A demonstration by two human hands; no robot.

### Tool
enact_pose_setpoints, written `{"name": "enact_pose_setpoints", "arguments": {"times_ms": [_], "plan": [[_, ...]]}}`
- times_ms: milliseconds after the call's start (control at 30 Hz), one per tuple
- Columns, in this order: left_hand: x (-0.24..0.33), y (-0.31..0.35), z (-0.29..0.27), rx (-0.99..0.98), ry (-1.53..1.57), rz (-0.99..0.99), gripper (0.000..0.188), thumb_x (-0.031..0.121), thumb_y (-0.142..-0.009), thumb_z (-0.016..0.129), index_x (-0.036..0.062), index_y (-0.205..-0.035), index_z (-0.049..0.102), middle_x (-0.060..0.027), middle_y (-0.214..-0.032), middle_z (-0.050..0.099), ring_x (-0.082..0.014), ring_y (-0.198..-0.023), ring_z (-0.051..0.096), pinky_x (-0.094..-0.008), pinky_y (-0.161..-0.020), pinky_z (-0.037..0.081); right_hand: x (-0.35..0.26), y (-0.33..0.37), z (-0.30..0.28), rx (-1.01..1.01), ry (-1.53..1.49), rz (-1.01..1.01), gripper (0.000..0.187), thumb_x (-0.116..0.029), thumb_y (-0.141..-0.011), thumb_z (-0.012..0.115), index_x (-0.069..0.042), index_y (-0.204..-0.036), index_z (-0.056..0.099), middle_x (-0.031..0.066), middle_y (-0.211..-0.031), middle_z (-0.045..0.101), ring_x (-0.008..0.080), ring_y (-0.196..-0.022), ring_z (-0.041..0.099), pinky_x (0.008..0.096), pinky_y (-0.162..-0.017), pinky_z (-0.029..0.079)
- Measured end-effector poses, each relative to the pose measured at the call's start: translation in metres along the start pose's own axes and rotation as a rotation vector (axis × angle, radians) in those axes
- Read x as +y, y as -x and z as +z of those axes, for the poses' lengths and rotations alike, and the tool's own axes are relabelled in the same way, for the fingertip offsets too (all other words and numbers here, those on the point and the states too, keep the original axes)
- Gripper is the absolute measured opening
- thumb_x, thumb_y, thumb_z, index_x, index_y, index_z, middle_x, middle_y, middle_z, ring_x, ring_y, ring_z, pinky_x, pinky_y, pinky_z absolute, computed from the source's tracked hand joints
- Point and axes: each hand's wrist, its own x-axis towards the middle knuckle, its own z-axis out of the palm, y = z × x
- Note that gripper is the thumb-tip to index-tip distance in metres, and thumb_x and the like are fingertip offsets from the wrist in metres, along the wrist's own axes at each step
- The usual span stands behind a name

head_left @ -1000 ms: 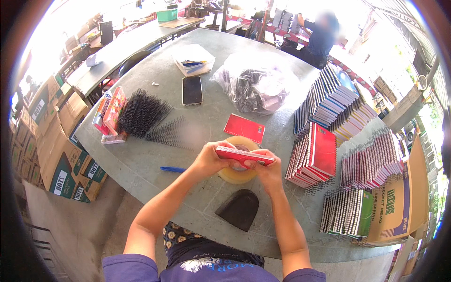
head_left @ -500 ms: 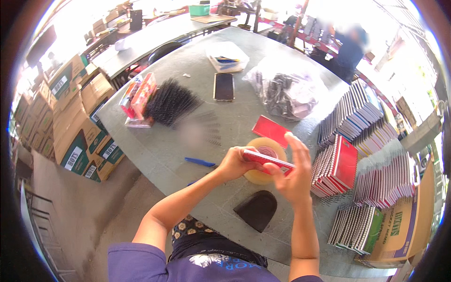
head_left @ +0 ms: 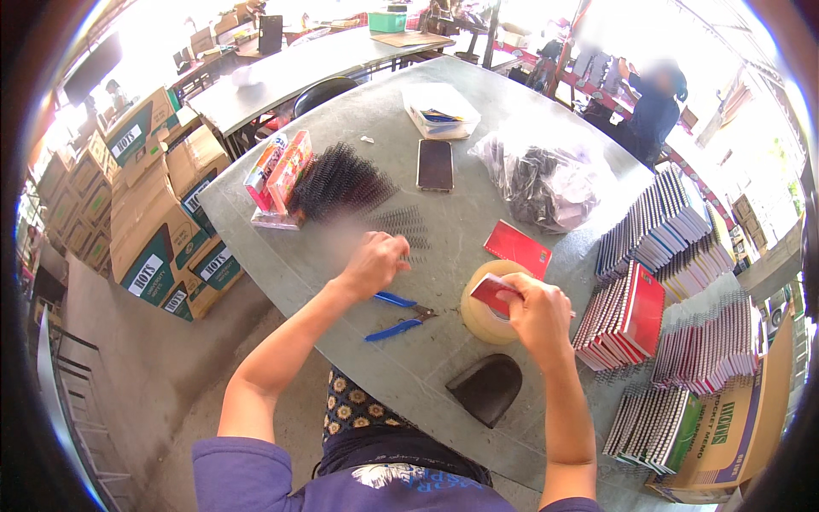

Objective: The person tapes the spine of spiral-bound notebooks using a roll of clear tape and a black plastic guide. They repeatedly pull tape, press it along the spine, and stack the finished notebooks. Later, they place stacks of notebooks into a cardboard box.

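Observation:
My right hand (head_left: 540, 314) grips a small red notebook (head_left: 489, 293) between thumb and fingers, held over a thick roll of tape (head_left: 479, 322). At the near end of a sparse row of black spiral binding coils (head_left: 408, 227), my left hand (head_left: 375, 263) has its fingers curled together; whatever they pinch is hidden. Behind that row lies a dense heap of black coils (head_left: 341, 181). Blue-handled cutting pliers (head_left: 399, 316) rest on the table below my left hand. Another red notebook (head_left: 519, 247) lies flat just beyond the tape roll.
Stacks of spiral notebooks (head_left: 621, 316) line the table's right side beside a carton (head_left: 725, 435). A dark rounded pad (head_left: 486, 388) lies near the front edge. Farther back are a phone (head_left: 435, 165), a plastic tub (head_left: 441, 124), a plastic bag (head_left: 550, 183) and colourful boxes (head_left: 288, 171).
My left hand has let go of the notebook and moved left to the coils. My right hand keeps the notebook, now lower over the tape roll. The pliers have come into full view.

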Motion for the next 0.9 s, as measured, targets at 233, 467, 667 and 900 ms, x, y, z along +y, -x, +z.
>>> {"name": "enact_pose_setpoints", "arguments": {"times_ms": [233,467,667,900], "plan": [[0.031,-0.011,-0.038,-0.163,0.838,-0.424,0.014,0.008,-0.086,0.064,0.0016,-0.099,0.062,-0.0003,-0.086,0.064,-0.0068,-0.083,0.057,-0.0234,-0.074,0.046,0.0,0.002,0.008,-0.051,0.047,0.076,0.02,-0.02,-0.078,0.067,-0.012,-0.097,0.067,0.0114,-0.083,0.067,0.0291,-0.075,0.064,0.0371,-0.069,0.049],[0.053,-0.005,-0.041,-0.161,1.203,-0.375,0.015,0.012,-0.088,0.064,0.002,-0.099,0.065,-0.0004,-0.089,0.065,-0.0067,-0.082,0.056,-0.0229,-0.075,0.046,-0.002,0.006,0.011,0.11,-0.146,-0.07,0.019,-0.023,-0.081,0.065,-0.014,-0.097,0.069,0.0081,-0.083,0.068,0.0274,-0.073,0.065,0.0361,-0.065,0.05],[0.102,-0.011,-0.035,0.015,0.674,-0.217,0.015,0.012,-0.085,0.065,-0.0003,-0.094,0.066,-0.0119,-0.082,0.066,-0.0149,-0.07,0.062,-0.0268,-0.065,0.049,-0.003,0.007,0.013,0.119,-0.131,-0.069,0.017,-0.02,-0.082,0.063,-0.016,-0.097,0.069,0.0075,-0.082,0.068,0.0258,-0.073,0.065,0.0351,-0.065,0.05],[0.117,-0.015,-0.024,0.097,0.611,-0.26,0.017,0.014,-0.082,0.068,0.0008,-0.092,0.065,-0.0118,-0.078,0.063,-0.0218,-0.066,0.062,-0.0295,-0.06,0.048,-0.007,0.01,0.008,0.107,-0.123,-0.119,0.016,-0.016,-0.082,0.061,-0.014,-0.095,0.069,0.0078,-0.083,0.068,0.027,-0.073,0.064,0.0366,-0.065,0.05]]}}
